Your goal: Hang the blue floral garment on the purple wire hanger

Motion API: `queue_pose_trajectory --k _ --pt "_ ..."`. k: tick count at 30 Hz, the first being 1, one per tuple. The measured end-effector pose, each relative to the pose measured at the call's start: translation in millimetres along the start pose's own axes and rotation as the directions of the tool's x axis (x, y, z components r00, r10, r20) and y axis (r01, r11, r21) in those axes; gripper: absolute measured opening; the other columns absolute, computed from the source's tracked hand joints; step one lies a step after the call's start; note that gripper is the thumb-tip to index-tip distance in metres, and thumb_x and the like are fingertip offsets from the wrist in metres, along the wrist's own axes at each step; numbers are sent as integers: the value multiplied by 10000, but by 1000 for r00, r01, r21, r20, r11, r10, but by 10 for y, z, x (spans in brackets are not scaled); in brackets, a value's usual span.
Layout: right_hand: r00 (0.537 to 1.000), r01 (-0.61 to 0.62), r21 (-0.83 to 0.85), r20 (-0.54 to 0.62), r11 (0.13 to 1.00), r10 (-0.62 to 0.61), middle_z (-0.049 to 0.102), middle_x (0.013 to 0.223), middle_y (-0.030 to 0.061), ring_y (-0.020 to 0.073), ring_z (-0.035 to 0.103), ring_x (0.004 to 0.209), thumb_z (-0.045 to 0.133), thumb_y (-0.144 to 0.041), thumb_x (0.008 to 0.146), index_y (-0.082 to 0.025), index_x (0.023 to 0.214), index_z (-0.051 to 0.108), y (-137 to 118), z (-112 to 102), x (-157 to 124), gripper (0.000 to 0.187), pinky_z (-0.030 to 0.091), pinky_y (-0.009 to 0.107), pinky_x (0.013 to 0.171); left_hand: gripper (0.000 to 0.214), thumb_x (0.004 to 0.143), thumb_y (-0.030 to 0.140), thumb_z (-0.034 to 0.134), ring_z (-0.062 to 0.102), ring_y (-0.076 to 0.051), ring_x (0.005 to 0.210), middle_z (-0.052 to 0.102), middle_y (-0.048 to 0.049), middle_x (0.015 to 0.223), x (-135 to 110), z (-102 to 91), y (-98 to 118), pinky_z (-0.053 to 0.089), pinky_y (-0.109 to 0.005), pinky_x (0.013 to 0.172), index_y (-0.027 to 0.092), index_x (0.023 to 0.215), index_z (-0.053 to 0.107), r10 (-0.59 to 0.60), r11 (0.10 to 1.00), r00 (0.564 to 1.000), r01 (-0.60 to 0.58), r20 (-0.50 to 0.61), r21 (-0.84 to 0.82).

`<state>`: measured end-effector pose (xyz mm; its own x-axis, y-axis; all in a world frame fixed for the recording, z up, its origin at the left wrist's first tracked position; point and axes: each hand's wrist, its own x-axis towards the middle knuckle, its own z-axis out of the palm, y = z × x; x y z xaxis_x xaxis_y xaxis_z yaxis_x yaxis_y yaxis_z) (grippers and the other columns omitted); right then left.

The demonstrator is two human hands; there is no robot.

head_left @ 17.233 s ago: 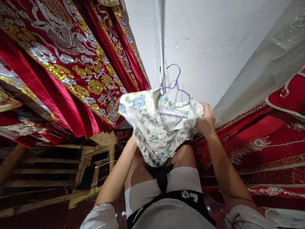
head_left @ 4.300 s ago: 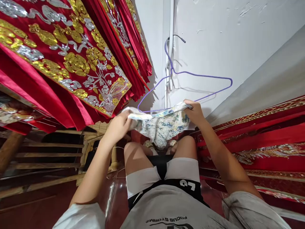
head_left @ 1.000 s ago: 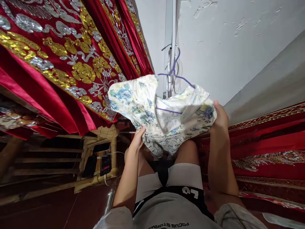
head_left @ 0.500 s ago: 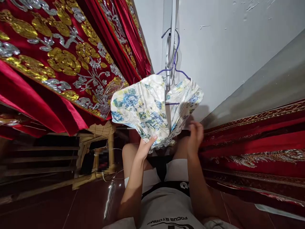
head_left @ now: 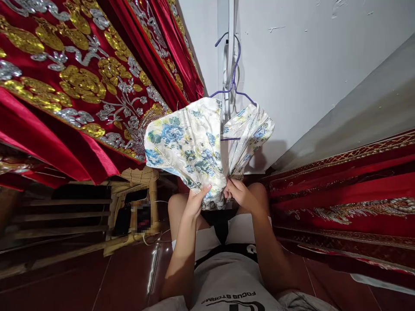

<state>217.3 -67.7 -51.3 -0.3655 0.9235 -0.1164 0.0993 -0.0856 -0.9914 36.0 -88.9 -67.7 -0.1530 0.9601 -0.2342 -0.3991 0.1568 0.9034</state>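
A small white blouse [head_left: 194, 138] with blue, green and yellow flowers hangs in front of me on a purple hanger [head_left: 238, 60]. Its front is parted, and the hanger's crossbar shows in the gap. My left hand [head_left: 195, 202] grips the lower left hem, thumb on top and fingers behind the cloth. At the lower front edge, near the middle, my right hand [head_left: 238, 192] pinches the fabric with curled fingers. Gathered grey-white trim shows along the bottom between the two hands.
The hanger hooks near a white upright pole [head_left: 231, 21] by the pale wall [head_left: 308, 77]. Red cloth [head_left: 84, 82] with gold and silver sequins drapes at left. More red embroidered cloth [head_left: 350, 190] lies right. A bamboo rack [head_left: 81, 214] stands low left, a blurred-out device on it.
My right hand has moved left and inward, from apart beside the blouse to gripping its lower front edge. The right front panel is drawn toward the middle. My left hand keeps its hold.
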Motion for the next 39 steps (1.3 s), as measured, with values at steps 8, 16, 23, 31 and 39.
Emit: queue_pose_trajectory --k 8,16,23,31,39 --pt "1000 20 160 -16 987 -18 521 564 -15 132 473 553 595 -585 924 -220 642 528 -111 -28 -57 466 388 285 574 682 667 488 873 634 -333 1244 712 -147 1221 115 -41 -19 497 -453 1100 169 1227 651 97 989 992 -86 -84 124" --pt "999 17 138 35 990 -22 607 592 -6 127 516 566 588 -472 943 -184 789 647 -30 51 -50 332 396 259 573 539 874 397 734 576 -249 1201 565 -126 1289 9 41 -312 460 -400 1069 210 1327 512 681 586 730 -494 -59 642" --pt "996 -36 189 83 981 21 564 493 -24 113 481 471 559 -416 912 -192 702 597 -195 162 -21 309 394 249 519 212 964 405 593 581 -188 788 606 -22 807 -56 273 -358 468 -304 768 215 885 645 499 716 854 -501 146 486" --pt "929 233 165 -329 958 -170 453 448 -54 80 372 409 608 -380 890 -198 672 564 -1137 -285 468 288 310 228 436 265 901 401 671 516 -183 667 558 -14 666 85 231 -306 410 -303 677 212 716 664 491 692 840 -536 230 483" --pt "864 396 46 -356 917 -355 417 545 -55 70 406 456 497 -463 1002 -211 783 541 -1572 -274 855 336 336 198 466 250 888 306 630 492 -167 670 533 -6 677 333 107 -365 396 -282 675 196 670 577 320 699 842 -520 435 491"
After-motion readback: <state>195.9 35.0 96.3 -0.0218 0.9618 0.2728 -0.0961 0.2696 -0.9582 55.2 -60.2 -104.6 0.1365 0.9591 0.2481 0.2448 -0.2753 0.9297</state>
